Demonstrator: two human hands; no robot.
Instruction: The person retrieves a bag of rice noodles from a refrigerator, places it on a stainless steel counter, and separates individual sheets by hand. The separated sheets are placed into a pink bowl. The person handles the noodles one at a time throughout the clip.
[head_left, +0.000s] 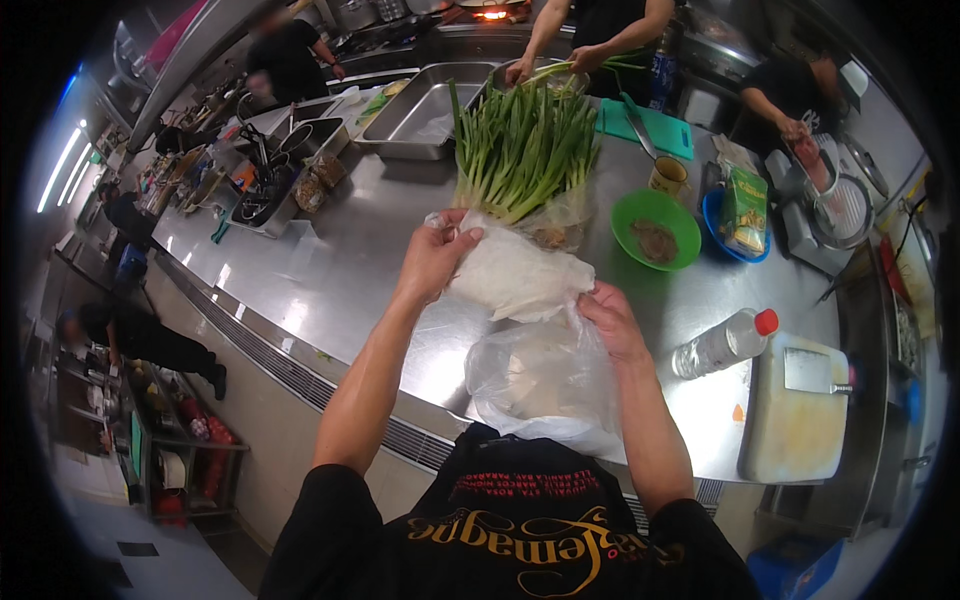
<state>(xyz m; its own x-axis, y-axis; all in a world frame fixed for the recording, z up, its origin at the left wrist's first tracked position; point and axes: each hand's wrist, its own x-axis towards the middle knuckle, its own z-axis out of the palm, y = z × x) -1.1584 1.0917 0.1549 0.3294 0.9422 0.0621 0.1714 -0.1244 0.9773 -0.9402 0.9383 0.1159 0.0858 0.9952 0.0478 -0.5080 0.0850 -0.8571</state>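
A whitish, flat, ragged-edged sheet (521, 271), its material unclear, is stretched between my hands above the steel table. My left hand (441, 251) pinches its upper left corner between thumb and fingers. At its lower right end, my right hand (609, 313) grips the edge along with the rim of a clear plastic bag (495, 375). Pale contents show through that bag, which rests at the table's near edge against my body. Just beyond the sheet lies a large bunch of green onions (525, 150), its root end in clear plastic.
Right of me are a green bowl (622, 225) with brownish food, a red-capped bottle (724, 345), and a cleaver (808, 370) on a white cutting board (795, 442). Across the table, a person holds green stalks near a knife (639, 127); another works at a slicer (832, 210). Steel pans (409, 146) stand left.
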